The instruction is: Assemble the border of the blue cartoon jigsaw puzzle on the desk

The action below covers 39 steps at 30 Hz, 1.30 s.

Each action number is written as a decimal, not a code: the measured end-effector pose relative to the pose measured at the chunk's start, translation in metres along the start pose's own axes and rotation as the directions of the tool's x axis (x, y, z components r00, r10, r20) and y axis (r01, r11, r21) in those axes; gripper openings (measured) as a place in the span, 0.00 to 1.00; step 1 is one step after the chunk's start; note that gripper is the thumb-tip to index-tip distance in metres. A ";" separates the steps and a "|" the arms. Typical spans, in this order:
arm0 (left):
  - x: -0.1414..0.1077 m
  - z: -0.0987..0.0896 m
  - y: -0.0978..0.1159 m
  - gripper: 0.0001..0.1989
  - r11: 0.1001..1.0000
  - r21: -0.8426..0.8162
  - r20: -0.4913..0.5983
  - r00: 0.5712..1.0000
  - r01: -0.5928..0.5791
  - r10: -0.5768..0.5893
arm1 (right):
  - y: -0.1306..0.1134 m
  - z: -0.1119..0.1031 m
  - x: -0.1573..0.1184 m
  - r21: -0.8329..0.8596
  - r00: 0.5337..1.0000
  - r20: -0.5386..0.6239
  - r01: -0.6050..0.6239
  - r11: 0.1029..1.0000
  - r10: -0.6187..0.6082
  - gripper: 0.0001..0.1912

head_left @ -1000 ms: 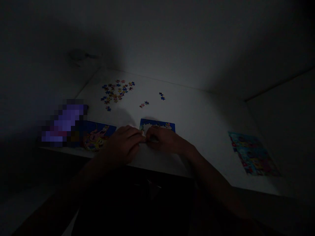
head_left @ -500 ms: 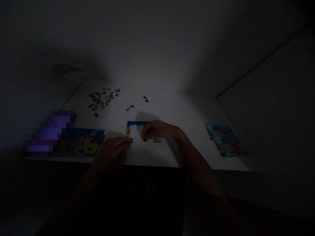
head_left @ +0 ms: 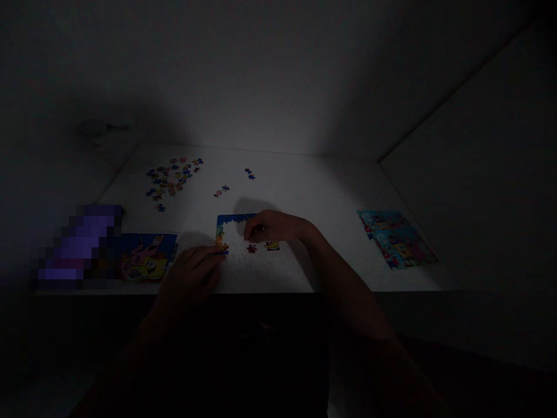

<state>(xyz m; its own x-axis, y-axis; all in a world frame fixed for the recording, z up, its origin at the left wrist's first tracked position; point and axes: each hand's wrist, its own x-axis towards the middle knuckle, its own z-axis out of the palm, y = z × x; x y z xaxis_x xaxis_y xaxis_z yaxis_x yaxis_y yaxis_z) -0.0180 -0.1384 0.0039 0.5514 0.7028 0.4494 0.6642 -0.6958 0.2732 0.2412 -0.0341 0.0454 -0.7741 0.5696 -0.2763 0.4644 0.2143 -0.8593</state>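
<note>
In dim light a partly assembled jigsaw (head_left: pixel 221 232) lies on the white table, its blue top edge and left side joined. My left hand (head_left: pixel 195 270) rests at its lower left corner, fingertips on the pieces there; whether they grip one is too dark to tell. Over the inside of the frame, my right hand (head_left: pixel 261 226) is curled with fingertips together; anything between them is hidden. Just below those fingertips lies a reddish piece (head_left: pixel 252 248). A small yellow joined section (head_left: pixel 272 246) sits to its right, under the right wrist.
Many loose pieces (head_left: pixel 172 180) are spread at the back left. Two small groups (head_left: pixel 221 191) (head_left: pixel 250 173) lie behind the jigsaw. Picture sheets lie at left (head_left: pixel 150 258) and right (head_left: pixel 397 239). A blurred-out purple item (head_left: pixel 82 244) is at far left.
The view has shifted slightly, moving the table's contents left. My right fingertips have lifted away from the reddish piece, which now shows more fully. My left hand stays at the jigsaw's corner.
</note>
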 end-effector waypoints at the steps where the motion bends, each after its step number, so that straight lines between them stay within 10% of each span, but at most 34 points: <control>1: 0.000 0.000 0.000 0.12 1.000 0.000 0.005 1.000 0.004 -0.004 | 0.001 -0.001 0.000 -0.028 1.000 -0.028 0.003 1.000 -0.004 0.09; 16: 0.004 0.002 0.004 0.15 0.999 0.031 0.052 0.998 0.040 -0.042 | -0.010 0.011 -0.004 -0.296 0.996 -0.034 -0.089 0.951 0.083 0.09; 32: 0.002 0.003 0.006 0.17 0.993 -0.035 -0.020 0.994 0.110 -0.111 | -0.013 0.016 0.001 -0.142 0.988 -0.051 -0.151 0.978 0.146 0.07; 36: 0.000 0.004 0.006 0.16 0.991 -0.036 -0.027 0.991 0.131 -0.132 | -0.022 0.006 -0.004 0.020 0.958 -0.271 -0.087 0.996 0.090 0.08; 39: -0.003 0.004 0.006 0.16 0.989 -0.035 -0.028 0.989 0.145 -0.146 | -0.021 0.007 -0.025 0.082 0.768 -0.639 0.010 0.997 0.045 0.12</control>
<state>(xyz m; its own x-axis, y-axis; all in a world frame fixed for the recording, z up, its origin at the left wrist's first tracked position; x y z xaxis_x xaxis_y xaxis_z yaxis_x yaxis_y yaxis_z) -0.0133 -0.1437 0.0008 0.4339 0.7928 0.4281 0.7191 -0.5910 0.3656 0.2472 -0.0585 0.0672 -0.2989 0.9540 0.0242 0.4198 0.1542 -0.8944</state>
